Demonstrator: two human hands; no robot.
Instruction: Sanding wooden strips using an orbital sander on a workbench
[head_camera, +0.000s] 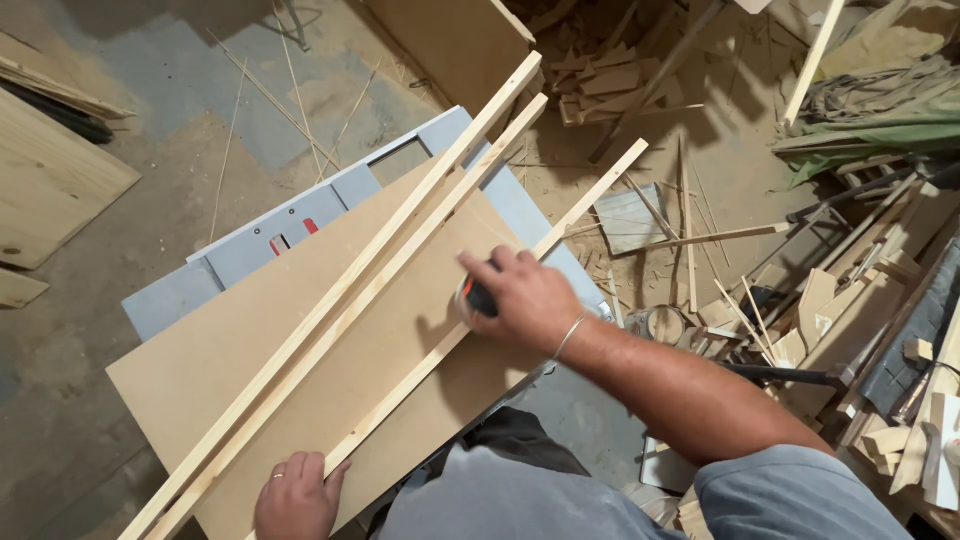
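A thin wooden strip lies on a brown board, its long axis running from about seven o'clock near the person up to about one o'clock, where its far end pokes past the board's edge over the littered floor. The left hand sits at the near end of this strip, fingers curled loosely over the board's edge and touching the strip; it presses rather than clenches, and a ring shows on one finger. The right hand is farther up the same strip, closed around a small dark, round tool with an orange-red edge, held against the strip. A thin bracelet circles that wrist.

Just beside this strip, toward ten o'clock, two longer strips lie side by side, touching each other and pointing nearly the same way, their far ends reaching past the board at about one o'clock. The board rests on a grey counter with a slot and a red mark in its top.

At three o'clock a heap of wood offcuts covers the floor, and more scraps lie at twelve to one o'clock. A pale plywood sheet lies at nine o'clock.
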